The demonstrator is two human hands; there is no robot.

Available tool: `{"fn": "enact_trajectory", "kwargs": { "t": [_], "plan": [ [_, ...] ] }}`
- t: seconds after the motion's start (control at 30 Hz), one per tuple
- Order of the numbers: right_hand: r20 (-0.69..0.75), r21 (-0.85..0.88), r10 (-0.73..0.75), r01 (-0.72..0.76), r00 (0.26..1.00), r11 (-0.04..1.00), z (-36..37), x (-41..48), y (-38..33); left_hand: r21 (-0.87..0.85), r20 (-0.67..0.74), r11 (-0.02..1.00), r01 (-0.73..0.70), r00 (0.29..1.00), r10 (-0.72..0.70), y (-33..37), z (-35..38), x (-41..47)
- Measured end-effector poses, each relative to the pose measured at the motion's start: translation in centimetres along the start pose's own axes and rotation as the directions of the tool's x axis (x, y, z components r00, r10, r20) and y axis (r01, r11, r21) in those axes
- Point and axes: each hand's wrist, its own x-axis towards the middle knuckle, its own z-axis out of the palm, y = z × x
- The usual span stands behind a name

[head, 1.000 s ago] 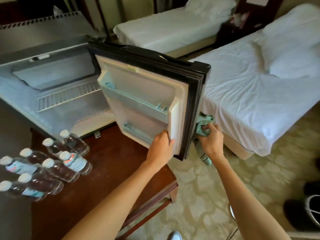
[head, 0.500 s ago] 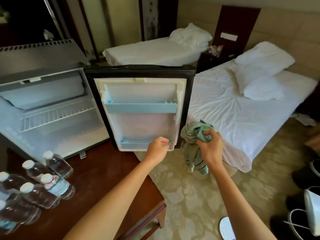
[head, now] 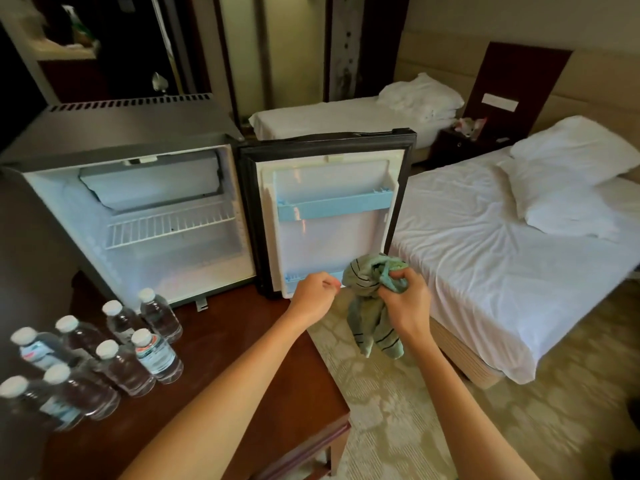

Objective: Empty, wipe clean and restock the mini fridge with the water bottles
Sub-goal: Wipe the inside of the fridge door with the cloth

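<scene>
Green terry cloth with dark stripes [head: 372,306] is bunched in our right hand [head: 405,303], fingers and thumb curled tightly round its upper folds while the rest hangs down over the carpet [head: 398,410]. Just to its left, our left hand [head: 311,299] is curled into a loose fist in front of the bottom edge of the fridge door [head: 332,237]; we cannot tell whether it grips that edge or only sits before it. The door stands wide open, its pale blue door shelf [head: 334,206] bare. Beside it, the mini fridge [head: 138,216] sits on the dark wooden table [head: 242,341], its cavity holding only a white wire rack [head: 169,225]. Eight water bottles [head: 114,355] with white caps stand clustered on the table in front of the fridge, left of our arm. A white-sheeted bed [head: 485,271] lies to the right of the door.
</scene>
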Motion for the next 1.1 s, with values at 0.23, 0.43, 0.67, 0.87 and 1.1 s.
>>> {"fn": "enact_trajectory", "kwargs": {
  "t": [0.23, 0.43, 0.67, 0.87, 1.1],
  "plan": [
    [0.000, 0.059, 0.050, -0.050, 0.999, 0.997, 0.9, -0.5, -0.2, 0.088, 0.019, 0.996, 0.015, 1.000, -0.017, -1.8, -1.5, 0.0],
    [0.005, 0.144, 0.153, -0.152, 0.988, 0.978, 1.2, -0.9, 0.6, 0.155, 0.051, 0.988, 0.006, 0.999, -0.014, -2.5, -2.6, 0.1],
    [0.012, 0.262, 0.247, -0.242, 0.969, 0.934, 1.4, -0.4, 1.3, 0.177, 0.013, 0.984, 0.005, 1.000, -0.007, -1.5, -4.3, 2.5],
    [0.029, 0.365, 0.248, -0.241, 0.968, 0.899, 1.6, 1.5, 0.8, 0.249, -0.079, 0.967, -0.046, 0.995, 0.067, 1.5, -7.9, 5.4],
    [0.061, 0.622, 0.301, -0.272, 0.952, 0.735, 3.2, 3.9, -1.6, 0.426, -0.178, 0.895, -0.132, 0.958, 0.226, 6.0, -13.6, 7.6]
  ]
}}
